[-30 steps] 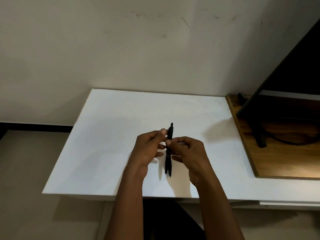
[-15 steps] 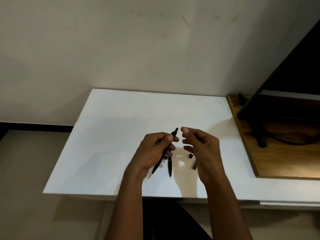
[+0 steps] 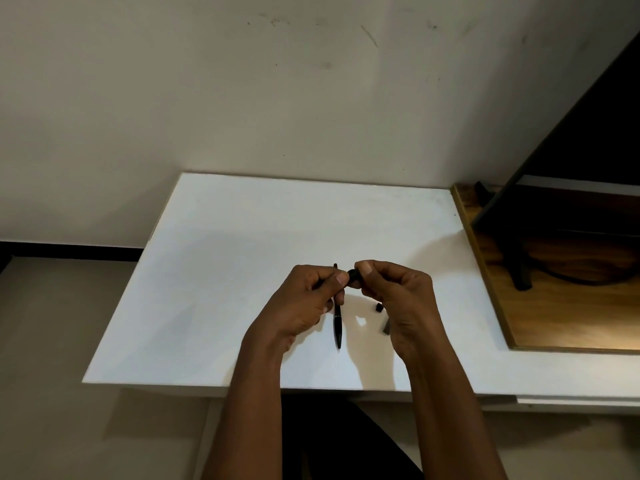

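My left hand [image 3: 304, 306] grips a black pen, and only its dark end [image 3: 354, 276] shows past my thumb. My right hand [image 3: 398, 299] pinches that end between thumb and fingers. Both hands hover above the middle of the white table [image 3: 207, 271]. A second black pen [image 3: 338, 329] lies on the table below them, pointing toward me, with its far part hidden behind my left hand. Two small dark pieces lie by my right hand, a short one [image 3: 379, 308] and a longer grey one [image 3: 385, 328].
A wooden desk [image 3: 571, 323] adjoins the table on the right, carrying a dark monitor [image 3: 588, 133] on a black stand [image 3: 519, 271] with a cable. A plain wall rises behind the table. Floor shows to the left.
My hands parted half a second ago, leaving small pieces on the table. My right hand has now come back and pinches the end of the pen held in my left hand.
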### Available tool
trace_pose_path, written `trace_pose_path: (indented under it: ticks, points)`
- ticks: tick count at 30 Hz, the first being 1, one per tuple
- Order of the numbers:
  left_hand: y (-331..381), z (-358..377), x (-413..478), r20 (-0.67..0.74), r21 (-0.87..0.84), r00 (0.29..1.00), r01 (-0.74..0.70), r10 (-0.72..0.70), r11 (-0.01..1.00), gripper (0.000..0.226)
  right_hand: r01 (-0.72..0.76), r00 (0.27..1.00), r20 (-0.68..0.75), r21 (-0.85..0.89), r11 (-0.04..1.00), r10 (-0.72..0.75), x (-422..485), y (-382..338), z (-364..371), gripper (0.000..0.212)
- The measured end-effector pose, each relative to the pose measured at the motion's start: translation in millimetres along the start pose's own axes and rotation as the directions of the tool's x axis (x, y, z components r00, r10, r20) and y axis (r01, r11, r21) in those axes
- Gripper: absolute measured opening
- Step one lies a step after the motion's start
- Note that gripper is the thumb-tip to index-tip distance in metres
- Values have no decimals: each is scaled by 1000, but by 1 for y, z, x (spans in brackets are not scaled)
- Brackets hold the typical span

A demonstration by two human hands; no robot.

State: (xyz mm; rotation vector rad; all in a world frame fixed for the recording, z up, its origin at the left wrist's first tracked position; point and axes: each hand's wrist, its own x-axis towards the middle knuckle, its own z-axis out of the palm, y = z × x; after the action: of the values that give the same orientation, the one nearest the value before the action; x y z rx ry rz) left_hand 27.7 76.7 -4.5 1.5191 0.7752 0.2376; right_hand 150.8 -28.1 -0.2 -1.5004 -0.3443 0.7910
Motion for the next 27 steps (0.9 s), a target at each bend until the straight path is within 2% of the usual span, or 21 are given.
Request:
trace_pose_path:
  ticks: [5,10,14,18,20,22,24,27]
  points:
    - [0,-1,0,4,-22,1000,26,-26,999,32,-5,1000,-18,16,1000,6,1,4,5,7]
    - [-1,-4,0,27,-128,997,70,-67,989,37,45,999,-8,108,993,-45,1,8,13,11]
    - [-2,-3,0,48,-151,996,86,-79,985,35,9,1000,4,109,994,-9,3,11,15,12]
    - [-4,-8,-3,39,-185,993,116,-111,976,32,-44,986,-147,202,978,75,12,8,3,13]
    - [-7,-13,-4,10,-185,990,137,-137,973,31,15,969,-246,18,1000,-10,17,9,-8,11]
    - [-9,-17,-5,-10,-212,990,138,-143,968,31,79,947,-271,-332,940,-175,20,14,-17,10]
    - [-10,-21,-7,-27,-231,989,135,-145,964,30,122,949,-178,-555,823,-260,23,19,-22,11]
    - [-9,-22,-7,-41,-238,987,140,-153,961,29,144,978,-8,-695,704,-209,26,25,-20,9]
